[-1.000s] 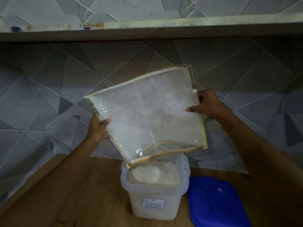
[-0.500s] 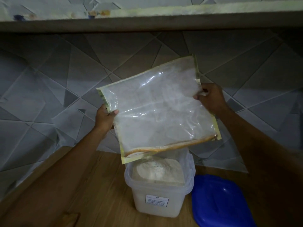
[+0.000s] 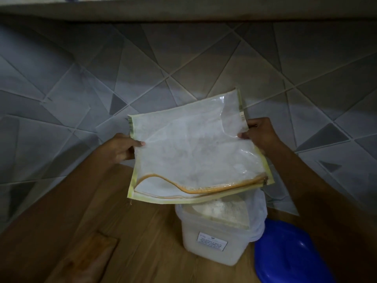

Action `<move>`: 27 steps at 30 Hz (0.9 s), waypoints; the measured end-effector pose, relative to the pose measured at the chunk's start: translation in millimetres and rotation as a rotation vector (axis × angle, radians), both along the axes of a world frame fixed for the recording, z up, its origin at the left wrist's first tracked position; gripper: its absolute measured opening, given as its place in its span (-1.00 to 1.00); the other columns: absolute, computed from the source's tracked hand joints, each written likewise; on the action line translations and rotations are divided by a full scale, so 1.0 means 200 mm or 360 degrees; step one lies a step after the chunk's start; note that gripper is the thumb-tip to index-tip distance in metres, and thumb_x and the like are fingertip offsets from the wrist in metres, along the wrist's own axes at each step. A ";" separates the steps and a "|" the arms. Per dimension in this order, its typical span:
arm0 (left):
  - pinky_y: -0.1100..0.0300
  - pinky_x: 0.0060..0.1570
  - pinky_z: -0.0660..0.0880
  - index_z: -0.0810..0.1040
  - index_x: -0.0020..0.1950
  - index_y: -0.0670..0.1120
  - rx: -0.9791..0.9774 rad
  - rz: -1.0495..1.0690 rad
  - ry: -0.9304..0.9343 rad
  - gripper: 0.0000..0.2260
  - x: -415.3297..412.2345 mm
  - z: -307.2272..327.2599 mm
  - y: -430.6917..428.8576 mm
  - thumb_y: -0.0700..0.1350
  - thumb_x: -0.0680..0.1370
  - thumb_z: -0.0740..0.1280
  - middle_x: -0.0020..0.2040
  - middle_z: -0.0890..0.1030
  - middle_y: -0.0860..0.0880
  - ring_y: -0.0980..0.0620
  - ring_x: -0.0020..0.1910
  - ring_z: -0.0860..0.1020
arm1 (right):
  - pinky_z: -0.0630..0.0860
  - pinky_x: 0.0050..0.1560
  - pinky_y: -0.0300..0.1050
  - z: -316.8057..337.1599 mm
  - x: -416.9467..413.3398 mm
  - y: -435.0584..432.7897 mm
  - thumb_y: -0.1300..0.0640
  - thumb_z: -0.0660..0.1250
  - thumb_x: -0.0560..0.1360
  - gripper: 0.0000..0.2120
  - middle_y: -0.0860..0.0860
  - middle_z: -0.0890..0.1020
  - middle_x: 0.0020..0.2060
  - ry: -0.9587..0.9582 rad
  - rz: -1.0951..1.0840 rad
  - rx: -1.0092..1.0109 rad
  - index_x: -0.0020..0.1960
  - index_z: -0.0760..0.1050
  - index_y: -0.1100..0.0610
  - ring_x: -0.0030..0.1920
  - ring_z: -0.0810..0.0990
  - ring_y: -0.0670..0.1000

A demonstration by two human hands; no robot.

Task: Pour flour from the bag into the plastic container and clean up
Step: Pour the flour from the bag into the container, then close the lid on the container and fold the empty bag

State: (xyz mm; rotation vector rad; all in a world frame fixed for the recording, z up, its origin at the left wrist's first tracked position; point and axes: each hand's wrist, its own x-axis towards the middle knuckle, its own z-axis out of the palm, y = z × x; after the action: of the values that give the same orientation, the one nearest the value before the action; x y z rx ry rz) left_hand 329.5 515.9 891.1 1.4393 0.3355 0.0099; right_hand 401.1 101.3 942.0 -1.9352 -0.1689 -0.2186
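Running across the lower part of the view, a wooden counter (image 3: 126,237) is seen in dim light, bounded behind by a wall of grey tiles (image 3: 183,64) cut into angular shapes; a shelf edge (image 3: 183,9) is seen along the top. A clear bag (image 3: 193,152) with pale yellow borders is held up in the air in front of the wall, its mouth with the orange zip strip turned downward and hanging partly open just above the plastic container (image 3: 220,235). The left border of the bag is pinched by the left hand (image 3: 120,148), thumb on the near face, and the right border is gripped by the right hand (image 3: 259,133) higher up, so that the bag is tilted. Only a dusty film of flour is seen inside the bag. The container stands on the counter right of centre, open, with a heap of flour (image 3: 218,209) up near its rim and a small label on its near wall. A blue lid (image 3: 289,254) lies on the counter just beside the container, on its right, reaching the lower edge of the view. The counter to the left of the container is bare wood up to the wall. A separate wooden piece (image 3: 91,260) is seen at the near edge; what it is cannot be told.
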 end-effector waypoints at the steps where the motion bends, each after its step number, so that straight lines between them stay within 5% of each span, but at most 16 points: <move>1: -0.03 -0.14 0.67 0.52 0.27 -0.35 -0.0015 -0.0021 0.0045 -0.62 -0.03 -0.01 0.06 -0.37 0.46 0.43 0.20 0.62 -0.26 -0.23 0.09 0.64 | 0.63 -0.24 -0.21 -0.01 -0.02 0.06 0.52 0.51 0.27 -0.64 -0.01 0.70 -0.36 0.0051 0.0012 0.0034 0.05 0.66 0.35 -0.35 0.65 -0.11; 6: -0.01 0.00 0.65 0.55 0.30 -0.29 -0.0035 -0.0029 0.0150 -0.54 -0.10 -0.09 0.34 -0.32 0.39 0.47 0.22 0.63 -0.23 -0.21 0.20 0.61 | 0.60 -0.39 -0.31 -0.11 -0.05 0.32 0.47 0.54 0.28 -0.62 0.16 0.71 -0.19 0.0263 -0.0022 0.0109 0.09 0.65 0.37 -0.42 0.63 -0.08; 9: 0.02 -0.17 0.67 0.55 0.24 -0.37 0.0052 0.0028 0.0131 -0.58 -0.12 -0.15 0.49 -0.40 0.39 0.45 0.16 0.64 -0.28 -0.25 0.12 0.64 | 0.54 -0.44 -0.40 -0.19 -0.08 0.50 0.42 0.57 0.29 -0.60 0.16 0.68 -0.01 0.0343 -0.0110 0.0044 0.11 0.64 0.34 -0.47 0.59 -0.14; 12: 0.05 -0.24 0.66 0.55 0.22 -0.39 0.0110 0.0014 0.0142 -0.62 -0.11 -0.23 0.65 -0.43 0.40 0.43 0.13 0.65 -0.30 -0.24 0.04 0.65 | 0.45 -0.53 -0.42 -0.30 -0.12 0.71 0.45 0.52 0.34 -0.67 0.13 0.65 -0.09 0.0374 -0.0147 0.0037 0.09 0.64 0.34 -0.55 0.55 -0.18; 15: -0.04 -0.07 0.63 0.53 0.24 -0.40 0.0191 0.0003 0.0220 -0.62 -0.06 -0.32 0.81 -0.43 0.42 0.43 0.14 0.63 -0.30 -0.26 0.07 0.63 | 0.50 -0.45 -0.30 -0.45 -0.13 0.90 0.45 0.51 0.33 -0.77 0.17 0.63 -0.17 0.0458 -0.0229 0.0027 -0.02 0.62 0.40 -0.38 0.61 0.00; 21: -0.23 0.29 0.45 0.47 0.27 -0.45 0.0265 0.0008 0.0324 -0.64 0.10 -0.60 1.08 -0.40 0.49 0.38 0.21 0.56 -0.35 -0.31 0.20 0.55 | 0.39 -0.17 -0.20 -0.73 -0.06 1.24 0.33 0.51 0.24 -0.68 0.05 0.46 -0.15 0.0471 -0.0390 -0.0248 -0.16 0.44 0.09 -0.10 0.50 0.02; 24: -0.25 0.30 0.44 0.50 0.24 -0.39 0.0294 -0.0002 0.0375 -0.63 0.22 -0.79 1.20 -0.32 0.48 0.44 0.23 0.55 -0.33 -0.29 0.21 0.55 | 0.40 -0.07 -0.13 -0.85 -0.08 1.38 0.35 0.44 0.36 -0.68 0.11 0.49 -0.05 0.0456 -0.0416 -0.0405 0.09 0.49 0.29 0.03 0.53 0.11; 27: -0.21 0.18 0.54 0.58 0.00 -0.22 0.0595 0.0025 0.0475 -0.72 0.31 -0.95 1.27 -0.18 0.39 0.56 0.08 0.60 -0.25 -0.24 0.09 0.60 | 0.38 0.01 -0.15 -0.95 -0.10 1.48 0.34 0.37 0.48 -0.63 0.16 0.51 0.14 0.0598 -0.0410 -0.0442 0.27 0.43 0.32 0.19 0.51 0.17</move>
State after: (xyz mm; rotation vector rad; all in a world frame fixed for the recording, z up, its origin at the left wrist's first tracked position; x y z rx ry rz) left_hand 391.6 770.2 700.1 1.8124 0.6144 -0.1374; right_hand 381.9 397.1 752.6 -2.2343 0.3161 0.0042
